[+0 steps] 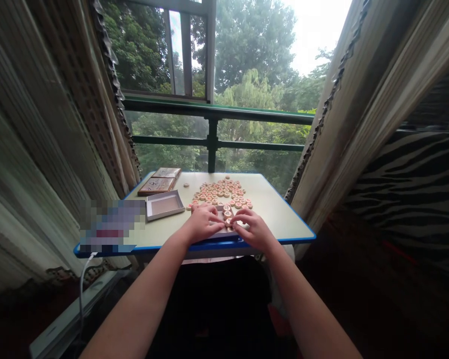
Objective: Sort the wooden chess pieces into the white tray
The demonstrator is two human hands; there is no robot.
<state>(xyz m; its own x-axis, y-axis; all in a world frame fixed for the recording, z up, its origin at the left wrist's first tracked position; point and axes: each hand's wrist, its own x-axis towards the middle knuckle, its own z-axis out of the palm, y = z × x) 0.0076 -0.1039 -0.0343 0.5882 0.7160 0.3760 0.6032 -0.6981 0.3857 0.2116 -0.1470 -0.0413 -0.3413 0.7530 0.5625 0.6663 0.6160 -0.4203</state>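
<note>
A shallow open box (219,233) lies at the table's near edge, with several round wooden Chinese chess pieces (227,214) in a row along its right part. My left hand (205,222) rests over the box's left side, its fingers stretched out and apart, reaching inward. From the right, my right hand (253,230) pinches at a chess piece (228,222) in that row with thumb and fingertips. Beyond the box, many loose chess pieces (220,189) with red or dark characters lie spread in a heap.
An empty box lid or tray (165,204) lies left of my hands. Behind it is a folded wooden board or case (159,182). One piece (186,185) lies apart. A blurred object (114,227) with a white cable (81,289) occupies the table's left corner. Curtains flank the table (284,224).
</note>
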